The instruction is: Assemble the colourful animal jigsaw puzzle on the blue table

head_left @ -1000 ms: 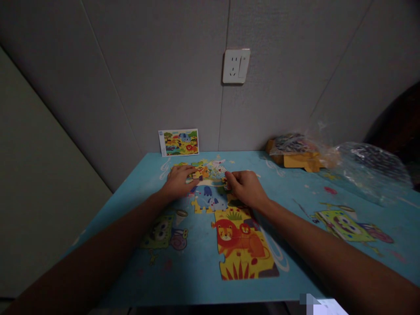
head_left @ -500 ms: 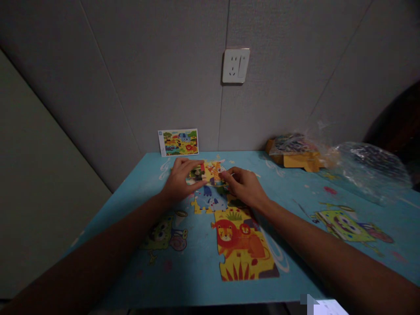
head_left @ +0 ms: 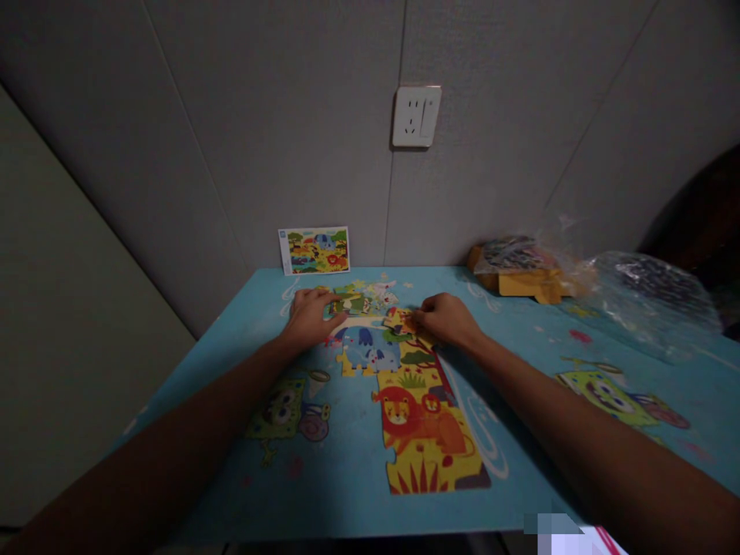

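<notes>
My right hand (head_left: pixel 446 321) is closed in a pinch on a puzzle piece (head_left: pixel 398 319) with yellow and red on it, held just above the joined part of the jigsaw. My left hand (head_left: pixel 310 317) rests at the left of several loose puzzle pieces (head_left: pixel 354 303), its thumb and fingers apart and the fingertips by their edge. Below the hands lies the joined jigsaw: a blue elephant section (head_left: pixel 370 351) at its upper left and a lion section (head_left: pixel 428 432) nearer me. Part of its upper right edge is hidden by my right hand.
A picture card (head_left: pixel 315 251) of the puzzle leans against the wall at the back. On the right stand a yellow box (head_left: pixel 529 282) and a clear plastic bag (head_left: pixel 653 301). The tabletop (head_left: pixel 347 493) is light blue with printed cartoon figures. A socket (head_left: pixel 416 116) is on the wall.
My right hand has moved right and slightly nearer me with a puzzle piece. My left hand has shifted a little left, and the loose pieces now lie lower on the table.
</notes>
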Action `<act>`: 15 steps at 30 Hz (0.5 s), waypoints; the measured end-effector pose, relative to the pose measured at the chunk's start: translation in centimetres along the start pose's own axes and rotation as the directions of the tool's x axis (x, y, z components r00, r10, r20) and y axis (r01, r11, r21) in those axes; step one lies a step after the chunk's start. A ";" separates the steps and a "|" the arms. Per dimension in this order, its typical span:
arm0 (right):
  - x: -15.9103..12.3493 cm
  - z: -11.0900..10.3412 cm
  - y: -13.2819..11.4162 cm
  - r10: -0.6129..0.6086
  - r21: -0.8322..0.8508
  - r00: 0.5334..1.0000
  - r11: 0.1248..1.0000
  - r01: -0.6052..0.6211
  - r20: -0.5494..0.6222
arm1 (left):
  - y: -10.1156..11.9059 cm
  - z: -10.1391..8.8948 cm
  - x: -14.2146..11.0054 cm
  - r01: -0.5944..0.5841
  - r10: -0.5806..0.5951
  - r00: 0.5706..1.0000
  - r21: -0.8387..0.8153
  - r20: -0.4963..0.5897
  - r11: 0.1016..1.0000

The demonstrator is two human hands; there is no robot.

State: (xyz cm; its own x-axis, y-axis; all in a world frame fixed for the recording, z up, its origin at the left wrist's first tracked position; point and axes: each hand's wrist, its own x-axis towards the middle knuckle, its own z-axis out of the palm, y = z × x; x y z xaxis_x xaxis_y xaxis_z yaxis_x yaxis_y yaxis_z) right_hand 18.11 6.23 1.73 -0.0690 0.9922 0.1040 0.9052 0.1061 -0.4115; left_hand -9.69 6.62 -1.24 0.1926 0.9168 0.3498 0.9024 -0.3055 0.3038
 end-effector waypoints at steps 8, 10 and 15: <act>-0.3 0.0 -0.8 -0.013 -0.022 0.996 1.000 0.011 -0.092 | -0.6 0.2 0.3 -0.043 0.043 0.999 -0.027 -0.015 0.999; -0.3 0.1 -1.0 -0.025 -0.023 0.994 0.999 0.023 -0.102 | -0.6 0.2 0.4 -0.028 0.028 0.999 -0.034 -0.017 0.999; -0.4 0.4 -1.3 -0.020 -0.036 0.993 0.999 0.016 -0.114 | -0.6 0.3 0.5 0.005 -0.006 1.000 -0.038 -0.024 0.999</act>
State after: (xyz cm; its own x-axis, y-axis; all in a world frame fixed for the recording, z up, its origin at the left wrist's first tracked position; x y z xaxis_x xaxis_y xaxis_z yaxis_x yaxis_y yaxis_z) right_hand 16.83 5.75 1.89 -0.0390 0.9759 0.2149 0.9186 0.1196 -0.3766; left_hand -10.03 7.29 -1.49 0.1785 0.9122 0.3689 0.8878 -0.3109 0.3393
